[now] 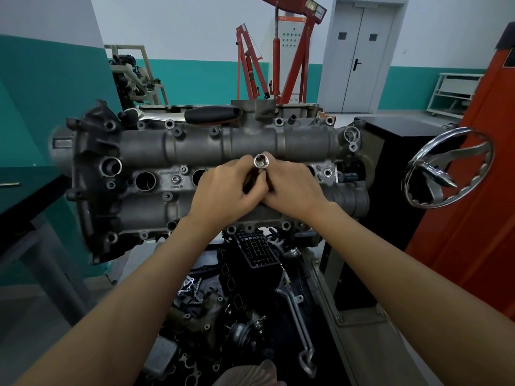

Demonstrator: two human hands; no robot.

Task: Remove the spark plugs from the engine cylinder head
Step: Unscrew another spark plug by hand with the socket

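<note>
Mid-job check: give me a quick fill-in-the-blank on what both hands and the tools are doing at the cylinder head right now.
1. Both hands grip one silver ____ over the cylinder head.
2. The left hand and right hand meet at the head's ____.
3. The ratchet lies on the head's ____ edge.
4. The handwheel is on the ____ side.

Missing: socket; middle; far; right

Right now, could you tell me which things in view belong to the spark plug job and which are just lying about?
Part of the job:
- cylinder head, two plug wells open on its left
- socket, gripped by left hand and right hand
- ratchet lying behind the head

Just lying about:
- handwheel
- red engine crane
- loose parts below
</note>
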